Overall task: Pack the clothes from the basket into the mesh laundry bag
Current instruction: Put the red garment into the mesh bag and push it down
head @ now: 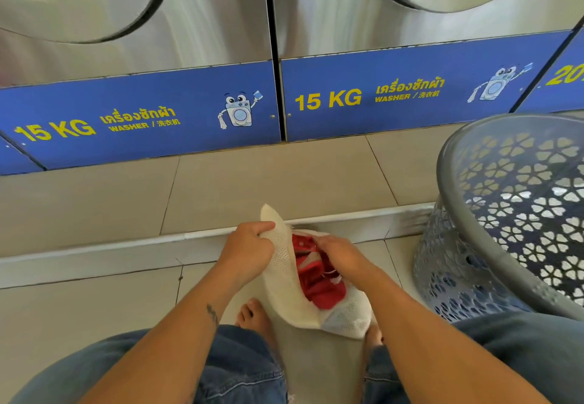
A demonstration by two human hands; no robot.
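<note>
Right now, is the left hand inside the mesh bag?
No. The left hand grips the mesh bag by its outer edge, holding it open, while the right hand reaches onto the red clothes.

The scene is seen from a single head-worn view, aimed forward and steeply down over the knees. The hands (249, 242) are caught close, mid-frame; washer fronts (142, 112) beyond them are bent, probably by the wide lens.

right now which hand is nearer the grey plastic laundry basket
Right. The right hand is at the mouth of the white mesh laundry bag, on the side toward the grey plastic laundry basket; the left hand grips the bag's far edge.
</note>
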